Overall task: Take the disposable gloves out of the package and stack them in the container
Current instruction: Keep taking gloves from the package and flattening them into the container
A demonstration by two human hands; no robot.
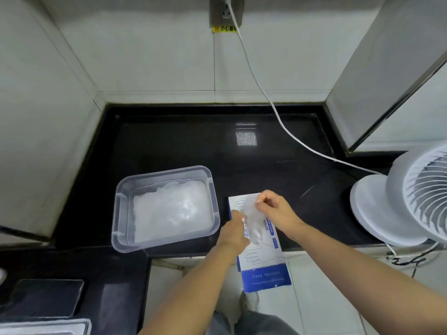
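1. The bench [193,146] is glossy black stone with a raised rim.
2. The container [167,171] is a clear plastic tub with rounded corners. It stands on the bench left of the package.
3. Inside it lies a stack of gloves [169,211], thin, cloudy-white and crinkled film.
4. The package [263,274] is a flat white-and-blue cardboard box printed with glove outlines. It lies lengthwise on the bench and overhangs the front edge.
5. The left hand [233,234] curls round the package's left edge.
6. The right hand [278,211] pinches a translucent glove [251,215] by its far end, over the package.
7. A white ribbed fan [411,197] and its cable [278,112] are at the right.
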